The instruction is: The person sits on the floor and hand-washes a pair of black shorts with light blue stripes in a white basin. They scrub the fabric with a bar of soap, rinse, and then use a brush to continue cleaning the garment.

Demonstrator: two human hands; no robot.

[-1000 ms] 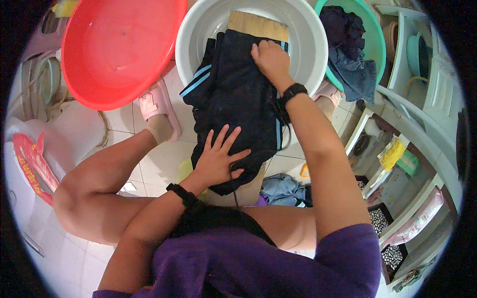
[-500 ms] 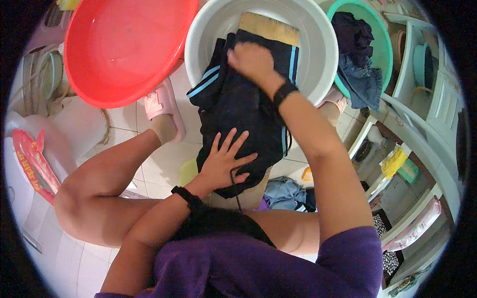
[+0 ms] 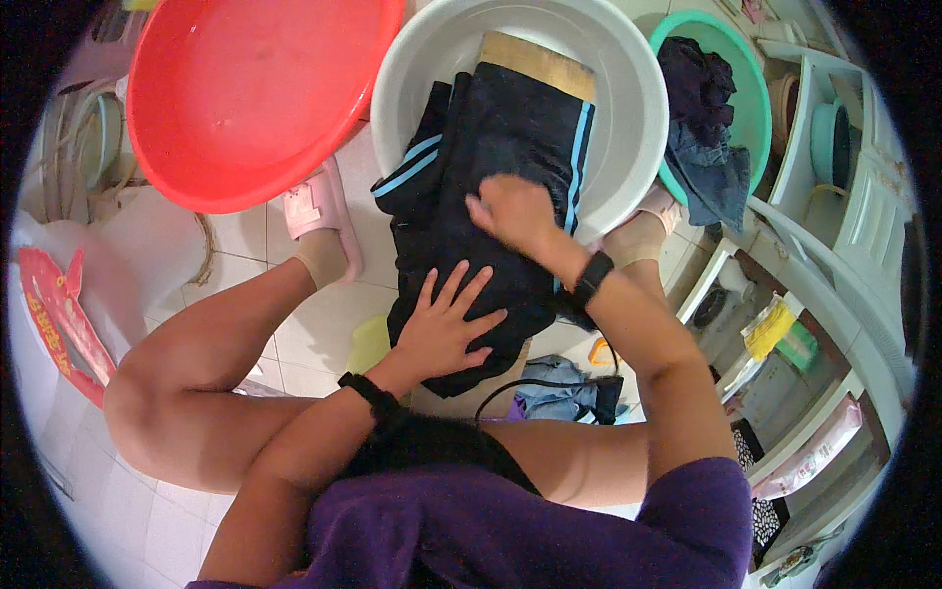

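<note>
Black trousers with light blue side stripes lie over a wooden board, whose bare top end shows inside a white basin. My left hand rests flat on the lower part of the cloth, fingers spread. Above it, my right hand is closed in a fist against the middle of the cloth, slightly blurred. Whatever its fingers may hold is hidden under the hand. One stretch of the fabric hangs over the basin's left rim in folds.
A large red basin stands at the far left, and a green basin with dark clothes and denim at the far right. Blue denim lies on the tiles below the board. A white shelf unit lines the right side.
My right hand has slid down the trousers toward me, from near the board's top to the middle. My left hand stays in place. A black cord now loops out by my right forearm.
</note>
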